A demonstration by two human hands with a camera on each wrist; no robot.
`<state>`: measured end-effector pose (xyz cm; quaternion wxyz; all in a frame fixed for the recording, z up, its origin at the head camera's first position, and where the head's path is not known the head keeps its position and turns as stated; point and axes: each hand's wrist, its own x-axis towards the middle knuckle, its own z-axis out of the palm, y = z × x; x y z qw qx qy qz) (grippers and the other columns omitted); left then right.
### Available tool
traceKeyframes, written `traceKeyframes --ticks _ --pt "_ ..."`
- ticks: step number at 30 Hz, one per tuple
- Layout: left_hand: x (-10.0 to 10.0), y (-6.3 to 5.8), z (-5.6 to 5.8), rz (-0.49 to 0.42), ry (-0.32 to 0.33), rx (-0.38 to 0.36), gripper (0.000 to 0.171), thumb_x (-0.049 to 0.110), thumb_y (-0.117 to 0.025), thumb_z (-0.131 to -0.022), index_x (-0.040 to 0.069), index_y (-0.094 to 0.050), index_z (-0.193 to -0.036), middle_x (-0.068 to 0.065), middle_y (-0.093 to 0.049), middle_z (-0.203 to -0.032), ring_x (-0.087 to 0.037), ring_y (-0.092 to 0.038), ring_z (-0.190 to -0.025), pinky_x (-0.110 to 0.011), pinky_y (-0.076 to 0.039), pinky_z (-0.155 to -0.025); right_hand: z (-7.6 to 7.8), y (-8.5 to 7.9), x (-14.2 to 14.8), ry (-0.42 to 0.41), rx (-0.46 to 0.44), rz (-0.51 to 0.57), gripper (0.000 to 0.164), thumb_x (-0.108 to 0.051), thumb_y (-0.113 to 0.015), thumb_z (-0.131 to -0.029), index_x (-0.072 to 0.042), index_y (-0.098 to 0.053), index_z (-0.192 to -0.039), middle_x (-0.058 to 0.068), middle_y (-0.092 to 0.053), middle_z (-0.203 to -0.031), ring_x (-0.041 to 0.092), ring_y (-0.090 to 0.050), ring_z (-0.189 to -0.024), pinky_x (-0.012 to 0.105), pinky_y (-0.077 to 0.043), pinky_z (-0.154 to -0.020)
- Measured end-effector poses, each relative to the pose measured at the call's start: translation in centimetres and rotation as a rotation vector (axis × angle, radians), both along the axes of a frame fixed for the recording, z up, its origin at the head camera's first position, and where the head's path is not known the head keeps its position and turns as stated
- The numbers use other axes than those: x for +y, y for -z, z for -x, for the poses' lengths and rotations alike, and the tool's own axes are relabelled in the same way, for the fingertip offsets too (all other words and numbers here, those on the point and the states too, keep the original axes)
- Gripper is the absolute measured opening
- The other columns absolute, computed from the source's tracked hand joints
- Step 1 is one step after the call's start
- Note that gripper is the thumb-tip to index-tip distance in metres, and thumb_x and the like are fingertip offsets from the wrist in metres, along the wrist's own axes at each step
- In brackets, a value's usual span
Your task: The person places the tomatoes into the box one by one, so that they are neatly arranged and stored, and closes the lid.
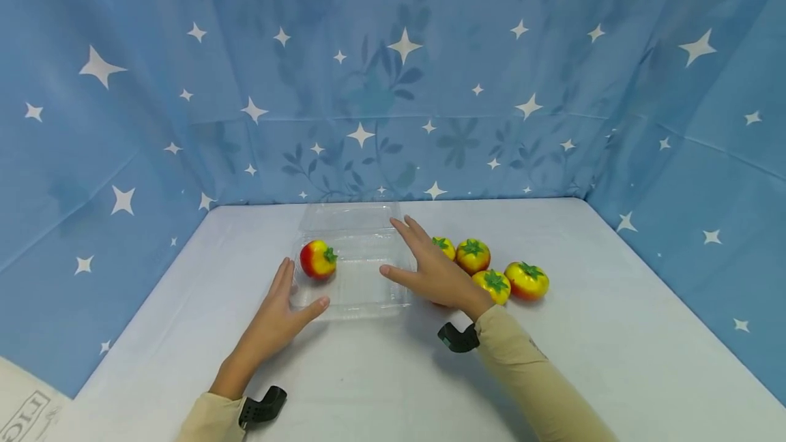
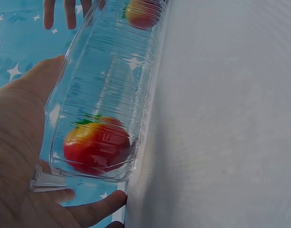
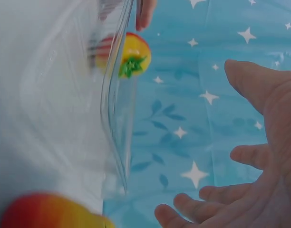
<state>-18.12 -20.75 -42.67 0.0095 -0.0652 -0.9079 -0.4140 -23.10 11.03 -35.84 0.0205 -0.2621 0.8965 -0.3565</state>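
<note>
A clear plastic clamshell container point(image 1: 365, 282) lies with its lid point(image 1: 350, 217) folded back toward the curtain. One red-and-yellow fruit with a green leafy cap point(image 1: 314, 261) sits at its left end. My left hand point(image 1: 273, 322) is spread around the container's near left corner, fingers along the left side and thumb at the front rim. Over the right end hovers my right hand point(image 1: 439, 275), its fingers extended and thumb apart, holding nothing. In the right wrist view, the container wall point(image 3: 118, 109) stands beside that hand with a gap between them.
Several similar fruits point(image 1: 527, 281) are grouped on the white table point(image 1: 589, 360) right of the container, some partly hidden behind my right hand and forearm. A blue curtain with white stars point(image 1: 454, 74) encloses the back and sides. Printed pale material point(image 1: 27, 404) shows at the lower left.
</note>
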Motion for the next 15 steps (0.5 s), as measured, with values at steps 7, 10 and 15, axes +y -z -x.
traceKeyframes --ticks 7,10,15 --pt "0.0 -0.1 -0.2 0.004 0.002 0.003 0.119 0.061 -0.071 -0.098 -0.003 -0.001 -0.170 -0.023 0.004 -0.177 -0.045 -0.005 -0.162 -0.067 -0.011 -0.125 -0.6 -0.2 3.7 0.048 0.016 -0.002 0.094 -0.052 -0.072 -0.101 -0.023 -0.020 -0.174 0.013 -0.008 -0.179 0.040 -0.018 -0.161 0.070 -0.028 -0.120" --pt "0.0 0.0 -0.2 0.005 0.003 0.010 0.119 0.061 -0.071 -0.098 -0.003 -0.002 -0.170 -0.023 0.003 -0.177 -0.045 -0.004 -0.162 -0.067 -0.011 -0.125 -0.6 -0.2 5.6 0.078 0.031 -0.027 0.093 -0.050 -0.073 -0.101 -0.020 -0.022 -0.173 0.016 -0.011 -0.178 0.044 -0.020 -0.160 0.072 -0.028 -0.119" --pt "0.0 -0.1 -0.2 0.009 0.006 0.018 0.118 0.061 -0.071 -0.098 -0.004 -0.002 -0.169 -0.024 0.003 -0.177 -0.045 -0.005 -0.162 -0.068 -0.012 -0.125 -0.5 0.0 9.3 0.131 0.033 -0.060 0.093 -0.049 -0.074 -0.101 -0.016 -0.025 -0.172 0.020 -0.015 -0.176 0.049 -0.021 -0.158 0.075 -0.025 -0.117"
